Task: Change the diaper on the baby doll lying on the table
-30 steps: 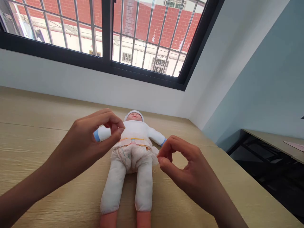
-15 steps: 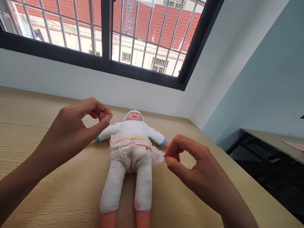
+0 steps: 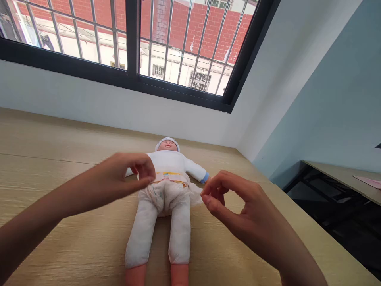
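Observation:
A baby doll (image 3: 168, 161) in a white top, white leggings and a white cap lies on its back, feet towards me. Around its hips is a white diaper (image 3: 166, 194) with a yellow and pink strip across the waist. My right hand (image 3: 235, 210) pinches the diaper's thin side flap (image 3: 195, 194), drawn out to the right. Over the left end of the waistband, my left hand (image 3: 125, 178) has thumb and curled fingers brought together. What lies between those fingertips is hidden. The same hand covers most of the doll's sleeve on that side.
The doll lies on a light wooden tabletop (image 3: 74, 242) against a white wall. Above is a black-framed window (image 3: 184, 89) with bars. At right stands a dark-framed table (image 3: 336, 171) bearing something pink (image 3: 369, 182).
My left hand has moved down and right, from the air beside the doll's arm to the diaper's waistband. My right hand has shifted slightly left, still pinching the flap.

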The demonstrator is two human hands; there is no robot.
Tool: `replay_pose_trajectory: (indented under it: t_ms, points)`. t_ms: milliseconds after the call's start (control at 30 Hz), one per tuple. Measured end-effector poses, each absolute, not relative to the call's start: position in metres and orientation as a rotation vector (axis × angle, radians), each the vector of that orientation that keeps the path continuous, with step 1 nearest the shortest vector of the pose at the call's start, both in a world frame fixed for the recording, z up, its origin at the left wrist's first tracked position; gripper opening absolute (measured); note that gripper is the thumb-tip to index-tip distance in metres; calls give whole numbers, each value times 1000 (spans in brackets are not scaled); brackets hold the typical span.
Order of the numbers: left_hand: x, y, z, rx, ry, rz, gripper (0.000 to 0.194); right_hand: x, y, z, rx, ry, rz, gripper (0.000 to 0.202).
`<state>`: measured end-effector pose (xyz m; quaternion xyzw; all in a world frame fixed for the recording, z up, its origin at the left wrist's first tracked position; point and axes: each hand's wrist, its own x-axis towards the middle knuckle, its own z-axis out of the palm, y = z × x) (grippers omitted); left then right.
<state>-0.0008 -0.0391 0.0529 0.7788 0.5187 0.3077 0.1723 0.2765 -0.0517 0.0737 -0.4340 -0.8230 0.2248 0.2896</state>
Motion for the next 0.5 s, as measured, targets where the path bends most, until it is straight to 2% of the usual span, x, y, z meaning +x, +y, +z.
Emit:
replay_pose_trajectory:
  t_ms: [100, 200, 367, 500]
  points:
    - [10, -46, 48, 2209, 1324, 600, 24, 274, -53, 72, -1141, -2241, 625, 11]
    - [22, -56, 48, 2104, 1208, 514, 19, 273, -54, 72, -1107, -2267, 651, 12]
    - [41, -68, 52, 1943, 1054, 723, 20, 272, -57, 70, -1029, -2285, 680, 13]
    - [52, -72, 50, 1847, 1047, 891, 9, 273, -62, 70, -980, -2287, 693, 13]
